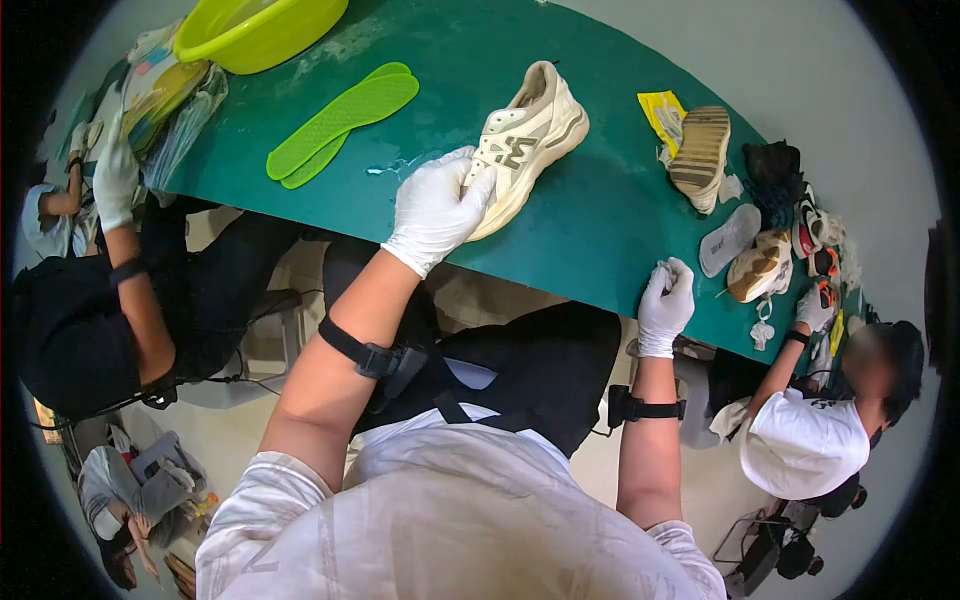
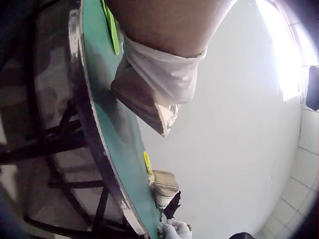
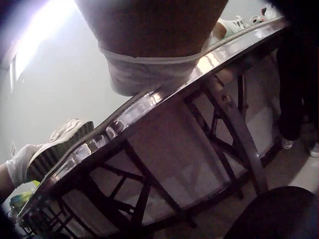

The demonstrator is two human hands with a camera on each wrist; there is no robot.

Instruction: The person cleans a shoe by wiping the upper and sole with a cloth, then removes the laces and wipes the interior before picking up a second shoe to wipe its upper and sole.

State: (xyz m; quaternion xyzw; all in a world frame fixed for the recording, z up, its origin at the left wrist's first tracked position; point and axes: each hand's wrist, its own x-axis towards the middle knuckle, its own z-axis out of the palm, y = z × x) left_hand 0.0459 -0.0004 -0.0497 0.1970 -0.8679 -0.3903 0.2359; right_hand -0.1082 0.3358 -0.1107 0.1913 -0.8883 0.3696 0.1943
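Note:
A cream sneaker (image 1: 528,150) with a dark letter mark on its side lies angled on the green table, heel toward the far side. Its toe end is in the grip of my white-gloved left hand (image 1: 440,208), thumb on the upper; part of the toe is hidden by the hand. My gloved right hand (image 1: 667,305) is at the table's near edge, fingers bent in toward the thumb. I cannot tell whether something small is between those fingertips. Two bright green insoles (image 1: 340,125) lie overlapping, left of the sneaker.
A lime-green basin (image 1: 262,35) stands at the far left. On the right are an upturned shoe (image 1: 700,155) by a yellow packet (image 1: 661,115), a grey insole (image 1: 730,240) and a brown-and-white shoe (image 1: 760,268). People sit at both sides; the table edge (image 1: 560,292) curves close in front.

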